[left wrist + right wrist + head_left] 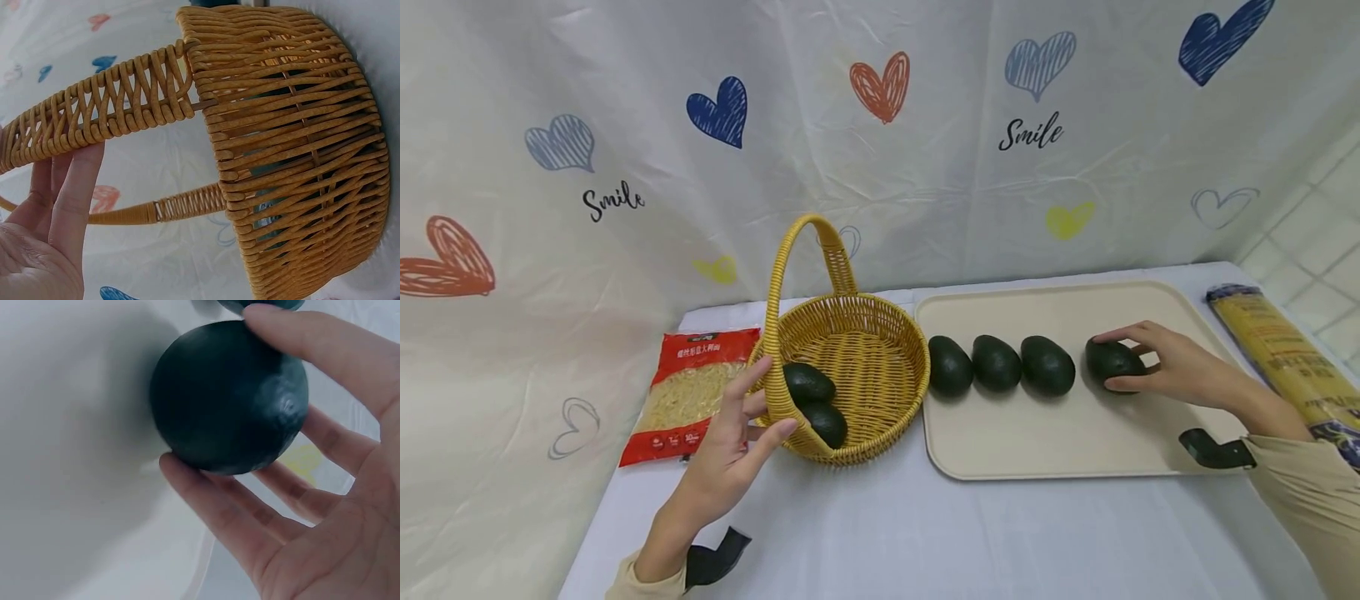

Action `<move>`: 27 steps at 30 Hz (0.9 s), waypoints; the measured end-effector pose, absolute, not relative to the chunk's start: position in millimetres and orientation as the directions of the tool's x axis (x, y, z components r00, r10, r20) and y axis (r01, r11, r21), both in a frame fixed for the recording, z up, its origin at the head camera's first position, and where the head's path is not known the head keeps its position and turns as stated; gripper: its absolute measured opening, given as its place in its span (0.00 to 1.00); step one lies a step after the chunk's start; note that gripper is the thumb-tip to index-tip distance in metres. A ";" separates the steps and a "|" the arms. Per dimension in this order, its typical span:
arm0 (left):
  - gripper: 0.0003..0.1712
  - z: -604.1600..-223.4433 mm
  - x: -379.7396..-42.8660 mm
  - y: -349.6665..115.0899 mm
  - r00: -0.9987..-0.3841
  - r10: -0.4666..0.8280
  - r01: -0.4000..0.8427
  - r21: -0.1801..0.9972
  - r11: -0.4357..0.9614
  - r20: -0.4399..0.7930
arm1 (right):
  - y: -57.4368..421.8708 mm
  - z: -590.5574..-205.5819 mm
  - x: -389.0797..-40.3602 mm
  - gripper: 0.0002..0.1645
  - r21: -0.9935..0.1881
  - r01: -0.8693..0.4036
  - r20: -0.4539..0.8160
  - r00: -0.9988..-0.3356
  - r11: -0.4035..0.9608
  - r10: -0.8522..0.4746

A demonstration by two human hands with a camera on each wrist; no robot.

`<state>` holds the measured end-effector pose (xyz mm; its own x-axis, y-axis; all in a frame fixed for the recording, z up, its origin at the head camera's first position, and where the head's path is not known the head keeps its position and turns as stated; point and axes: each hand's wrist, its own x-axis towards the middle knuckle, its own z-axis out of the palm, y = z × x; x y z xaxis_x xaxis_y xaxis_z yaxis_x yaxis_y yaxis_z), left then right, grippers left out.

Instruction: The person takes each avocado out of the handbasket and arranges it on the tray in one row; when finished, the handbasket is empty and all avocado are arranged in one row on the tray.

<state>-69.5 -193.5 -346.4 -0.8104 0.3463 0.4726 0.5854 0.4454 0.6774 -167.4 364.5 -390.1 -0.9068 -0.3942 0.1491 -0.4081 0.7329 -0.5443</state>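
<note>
On the tray (1045, 446), in the head view, one avocado (1112, 364) is gripped by the right hand (1183, 367), just beside a row (997, 364) of three others. Two more (808, 383) are contained in the basket (874, 367); its handle (773, 308) is touched by the left hand (730, 454), fingers spread. Left wrist view: the handle is contacted by extended fingers, tips hidden. Right wrist view: the avocado is pinched between thumb and fingers.

Cannot read small print on red pasta bag (688, 387), partly covered by left hand (724, 467). Cannot see whole yellow packet (1277, 350), cut by head view's right edge, nor second avocado (232, 305), cut by right wrist view's top.
</note>
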 end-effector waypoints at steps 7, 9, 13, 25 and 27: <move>0.50 -346.5 -69.1 -194.5 -0.812 0.341 0.584 0.677 0.449 0.474 | 362.7 -391.2 -165.4 0.34 -0.603 -0.364 0.114 -0.920 0.710 -0.374; 0.50 -346.6 -69.3 -194.4 -0.813 0.341 0.582 0.680 0.446 0.472 | 361.6 -391.7 -163.6 0.34 -0.616 -0.346 0.100 -0.925 0.708 -0.366; 0.50 -347.1 -69.9 -193.9 -0.818 0.344 0.575 0.688 0.443 0.462 | 357.6 -391.5 -161.0 0.34 -0.626 -0.333 0.086 -0.928 0.705 -0.361; 0.50 -346.8 -69.6 -194.0 -0.813 0.348 0.582 0.688 0.434 0.467 | 349.8 -389.3 -160.7 0.34 -0.634 -0.293 0.036 -0.935 0.716 -0.352; 0.50 -346.7 -69.9 -193.9 -0.811 0.349 0.583 0.688 0.432 0.469 | 350.1 -389.9 -160.3 0.35 -0.643 -0.290 0.033 -0.935 0.708 -0.353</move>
<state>-69.9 -193.9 -346.7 -0.8113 0.3493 0.4688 0.5834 0.4319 0.6878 -160.3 350.1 -389.9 -0.9350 -0.3532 0.0325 -0.2900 0.7084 -0.6435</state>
